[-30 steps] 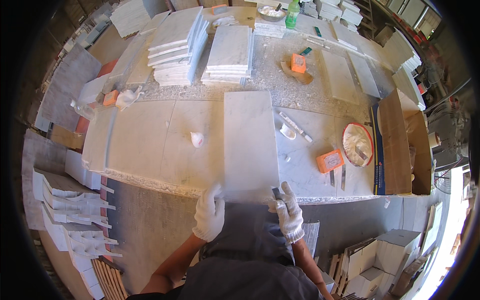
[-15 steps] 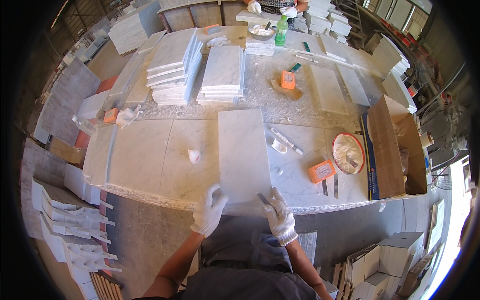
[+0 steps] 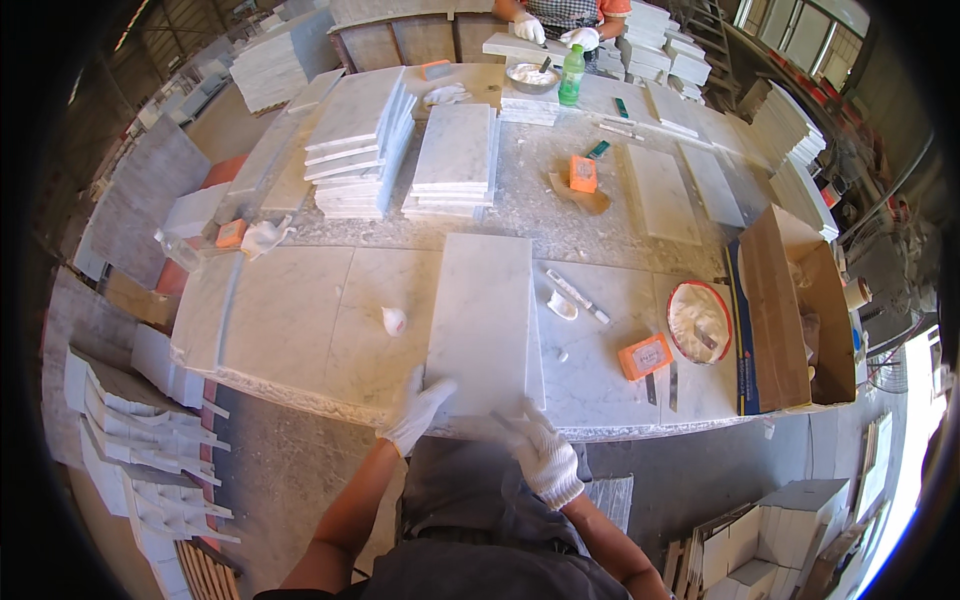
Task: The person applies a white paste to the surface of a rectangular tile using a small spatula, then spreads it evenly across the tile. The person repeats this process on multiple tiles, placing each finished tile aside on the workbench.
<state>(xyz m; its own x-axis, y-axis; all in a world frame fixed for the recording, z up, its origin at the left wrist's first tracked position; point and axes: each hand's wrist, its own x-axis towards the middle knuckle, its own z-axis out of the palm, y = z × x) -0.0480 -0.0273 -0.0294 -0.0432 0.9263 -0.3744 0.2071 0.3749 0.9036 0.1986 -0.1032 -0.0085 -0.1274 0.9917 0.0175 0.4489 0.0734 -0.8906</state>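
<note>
A pale grey-veined marble tile (image 3: 480,320) lies lengthwise before me, over another tile (image 3: 538,360) whose edge shows along its right side. My left hand (image 3: 416,410), in a white knit glove, grips the near left edge, thumb on top. My right hand (image 3: 545,457), gloved alike, is closed at the near right corner around a flat metal blade (image 3: 500,428), smeared by motion. Left of the tile sits a small white bag with red marks (image 3: 394,320). To its right are a white marker pen (image 3: 577,296) and a curved white scrap (image 3: 562,305).
On the right stand a red-rimmed bowl of white paste (image 3: 700,322), an orange box (image 3: 644,356), two loose blades and an open cardboard box (image 3: 785,310). Tile stacks (image 3: 355,140) rise farther back. Across the table, a person in white gloves works near a green bottle (image 3: 571,76).
The tile's near end has shifted left, exposing the tile below it on the right. My right hand has moved slightly left and down with the blade. The view has tilted a little.
</note>
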